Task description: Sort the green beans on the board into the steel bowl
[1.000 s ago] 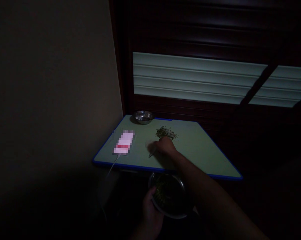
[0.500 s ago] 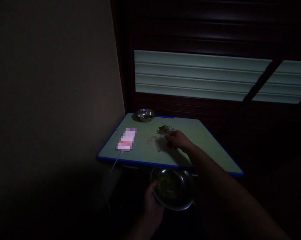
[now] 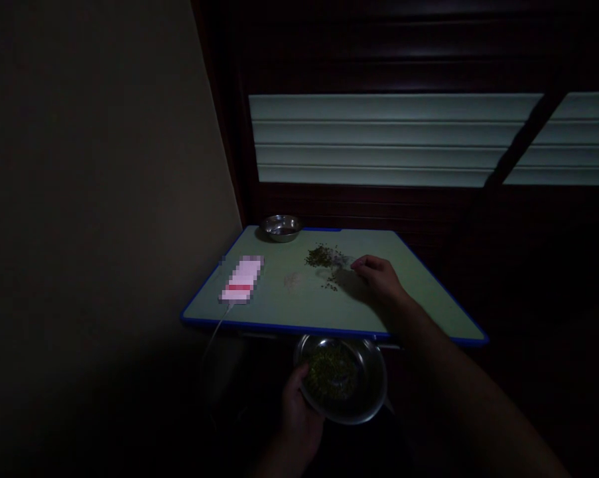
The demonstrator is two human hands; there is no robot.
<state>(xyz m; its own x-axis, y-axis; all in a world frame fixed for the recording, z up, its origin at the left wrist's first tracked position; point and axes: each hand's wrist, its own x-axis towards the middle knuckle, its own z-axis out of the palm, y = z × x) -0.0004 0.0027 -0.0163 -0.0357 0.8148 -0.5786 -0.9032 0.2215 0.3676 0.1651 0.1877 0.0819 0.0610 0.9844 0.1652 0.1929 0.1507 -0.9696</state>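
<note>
My left hand (image 3: 302, 411) grips the left rim of a metal bowl (image 3: 371, 392), thumb over the edge, just below the table's front edge. Inside lies a heap of small greenish bits (image 3: 332, 375), too dark to name. Over the table, my right hand (image 3: 376, 275) is closed in a pinch; what its fingertips hold, if anything, is too small to make out. A faint translucent patch shows just left of those fingertips. Beside it spreads a pile of small dark green-brown pieces (image 3: 320, 256), with several loose specks (image 3: 331, 285) nearer to me.
The pale green table (image 3: 259, 315) has a blue rim. A smaller metal bowl (image 3: 282, 229) stands at its back left corner. A phone (image 3: 242, 279) with a blurred screen and a white cable (image 3: 217, 328) lies at the left. Wall and dark panelling stand behind.
My right hand has moved right, away from the pile, uncovering loose specks on the table. My left hand still holds the bowl. The view has shifted slightly.
</note>
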